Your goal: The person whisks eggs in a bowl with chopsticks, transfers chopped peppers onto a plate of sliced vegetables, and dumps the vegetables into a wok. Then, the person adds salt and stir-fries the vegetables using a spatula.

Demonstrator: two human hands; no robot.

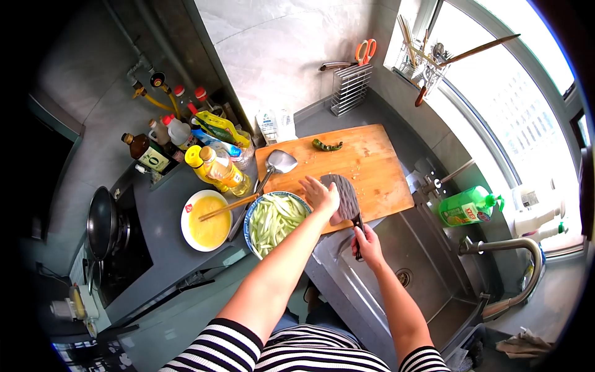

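Gripping the cleaver (348,201) by its handle (357,222) in the right hand (369,245), blade (345,191) over the cutting board (378,161), and holding the left hand (321,194) open beside that blade, with the green pepper (326,146) on the board ahead of both and the bowl (246,230) of sliced vegetable (273,220) left of the left hand.

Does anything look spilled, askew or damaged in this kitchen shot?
Nothing looks spilled or damaged. Slightly untidy: small bits lie scattered on the board, probably from cutting, and a long stick leans far out of the rack by the window.
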